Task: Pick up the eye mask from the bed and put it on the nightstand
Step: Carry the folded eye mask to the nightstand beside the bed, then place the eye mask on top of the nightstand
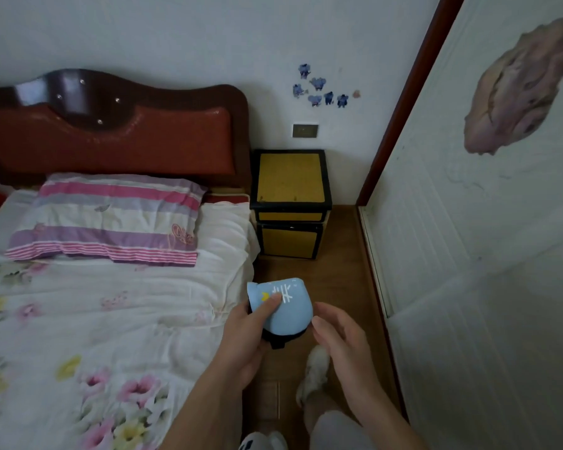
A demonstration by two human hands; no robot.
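The left hand pinches the folded blue eye mask above the floor beside the bed, the right hand loosely open alongside, so a slack pinch could drop it short of the nightstand.

The left hand holds a light blue eye mask in the air beside the bed, thumb pressed on its printed front, a black strap hanging under it. The right hand sits just beside the mask, fingers loosely curled, thumb near its edge. Ahead, a yellow and black nightstand stands against the wall, next to the red headboard. A striped pillow lies at the head of the floral quilt. Wood floor runs between bed and white wardrobe.
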